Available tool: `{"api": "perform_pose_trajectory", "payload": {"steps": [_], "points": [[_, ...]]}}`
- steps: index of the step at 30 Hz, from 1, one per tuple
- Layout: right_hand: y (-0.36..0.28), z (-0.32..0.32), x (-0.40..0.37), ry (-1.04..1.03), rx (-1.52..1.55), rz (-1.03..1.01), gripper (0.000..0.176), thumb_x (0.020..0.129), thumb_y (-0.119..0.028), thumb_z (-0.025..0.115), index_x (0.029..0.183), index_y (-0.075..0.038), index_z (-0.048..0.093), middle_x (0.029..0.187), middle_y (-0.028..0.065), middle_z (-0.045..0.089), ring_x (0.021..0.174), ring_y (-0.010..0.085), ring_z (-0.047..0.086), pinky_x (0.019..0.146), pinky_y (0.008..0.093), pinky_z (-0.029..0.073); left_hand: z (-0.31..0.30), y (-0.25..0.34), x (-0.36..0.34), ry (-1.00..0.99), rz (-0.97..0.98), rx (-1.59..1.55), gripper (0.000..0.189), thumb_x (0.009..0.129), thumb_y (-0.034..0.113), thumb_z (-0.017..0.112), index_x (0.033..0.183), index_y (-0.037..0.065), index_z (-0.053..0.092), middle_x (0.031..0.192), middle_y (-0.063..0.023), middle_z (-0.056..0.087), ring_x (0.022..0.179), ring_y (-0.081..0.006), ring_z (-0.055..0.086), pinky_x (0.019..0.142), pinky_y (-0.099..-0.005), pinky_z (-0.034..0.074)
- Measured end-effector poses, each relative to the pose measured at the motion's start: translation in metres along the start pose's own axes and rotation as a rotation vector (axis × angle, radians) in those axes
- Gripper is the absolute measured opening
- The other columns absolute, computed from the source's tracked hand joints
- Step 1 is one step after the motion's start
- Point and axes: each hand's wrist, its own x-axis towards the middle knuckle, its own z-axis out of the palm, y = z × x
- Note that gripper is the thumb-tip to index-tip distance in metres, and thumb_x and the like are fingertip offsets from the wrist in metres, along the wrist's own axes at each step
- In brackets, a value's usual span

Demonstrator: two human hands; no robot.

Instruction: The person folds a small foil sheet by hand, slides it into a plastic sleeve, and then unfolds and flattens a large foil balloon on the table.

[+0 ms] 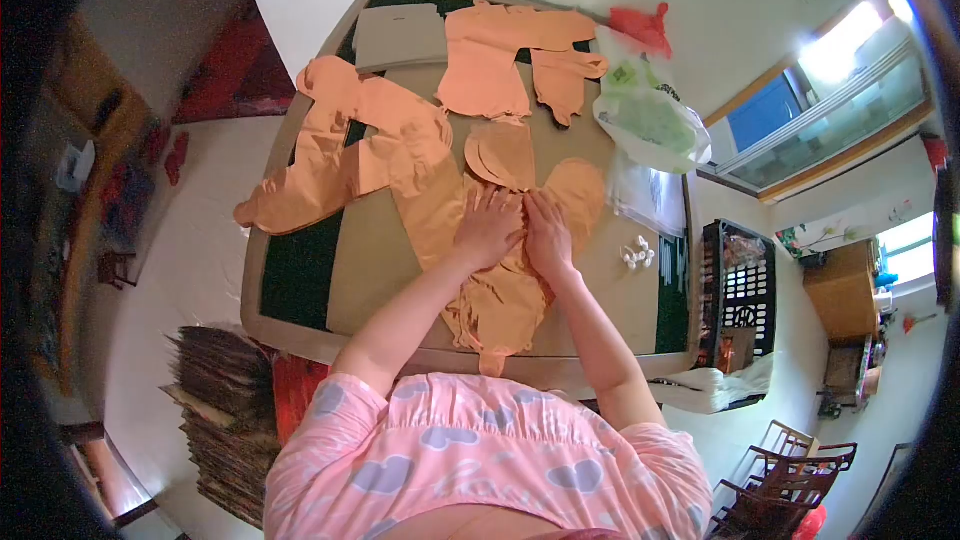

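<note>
My left hand (489,227) and my right hand (546,231) lie side by side, palms down, on a pile of orange fabric pieces (500,305) in the middle of the table (370,260). The fingers of both hands are spread and pressed flat on the cloth. Rounded orange pieces (503,155) lie just beyond my fingertips. A long heap of orange fabric (345,155) stretches to the left, and more orange pieces (490,55) lie at the far side.
A grey flat sheet (400,37) sits at the far left corner. Clear and green plastic bags (650,120) and a red bag (642,28) lie at the far right. Small white objects (637,254) rest right of my hands. A black crate (738,295) stands beside the table, stacked boards (225,390) at lower left.
</note>
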Motion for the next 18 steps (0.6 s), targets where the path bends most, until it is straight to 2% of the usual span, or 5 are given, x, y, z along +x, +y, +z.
{"api": "perform_pose_trajectory", "payload": {"steps": [3,6,9,11,18], "points": [[0.005,0.006,0.004,0.025,-0.019,-0.007,0.045,0.085,-0.007,0.050,0.129,0.000,0.050,0.138,0.0179,0.047,0.131,0.0348,0.039,0.111,0.0459,0.027,-0.011,-0.004,0.004,0.273,0.005,-0.287,0.050,0.089,0.034,0.056,0.129,0.006,0.051,0.134,-0.0152,0.048,0.129,-0.0363,0.038,0.109,-0.0493,0.026],[0.005,0.007,0.001,0.032,-0.015,-0.038,0.045,0.083,-0.007,0.051,0.128,0.001,0.050,0.136,0.0185,0.048,0.129,0.0362,0.041,0.110,0.0466,0.028,-0.047,0.015,0.023,0.243,0.057,-0.365,0.040,0.088,0.027,0.056,0.120,0.003,0.056,0.130,-0.0171,0.052,0.124,-0.0367,0.043,0.106,-0.0456,0.032],[0.010,0.008,0.002,0.013,-0.008,-0.044,0.048,0.082,-0.006,0.052,0.129,0.001,0.048,0.137,0.0183,0.047,0.130,0.0357,0.040,0.110,0.0468,0.027,-0.017,0.006,0.055,0.141,0.104,0.010,0.035,0.087,0.026,0.054,0.116,0.006,0.058,0.117,-0.0106,0.057,0.119,-0.0299,0.046,0.104,-0.0477,0.033],[0.003,0.002,0.003,-0.005,-0.060,-0.043,0.051,0.081,-0.007,0.052,0.131,0.001,0.046,0.138,0.0187,0.045,0.131,0.0354,0.038,0.111,0.0463,0.027,0.011,-0.013,0.072,0.154,0.114,0.065,0.035,0.088,0.025,0.053,0.118,0.007,0.057,0.120,-0.0099,0.056,0.119,-0.0283,0.046,0.104,-0.0498,0.032],[-0.002,-0.003,0.002,-0.065,-0.065,-0.005,0.053,0.084,-0.007,0.049,0.136,0.001,0.042,0.142,0.0174,0.042,0.135,0.0337,0.034,0.111,0.0466,0.026,0.013,-0.027,0.092,0.140,0.100,0.093,0.041,0.088,0.028,0.050,0.124,0.009,0.053,0.129,-0.0067,0.052,0.124,-0.0254,0.043,0.103,-0.0594,0.029]]}}
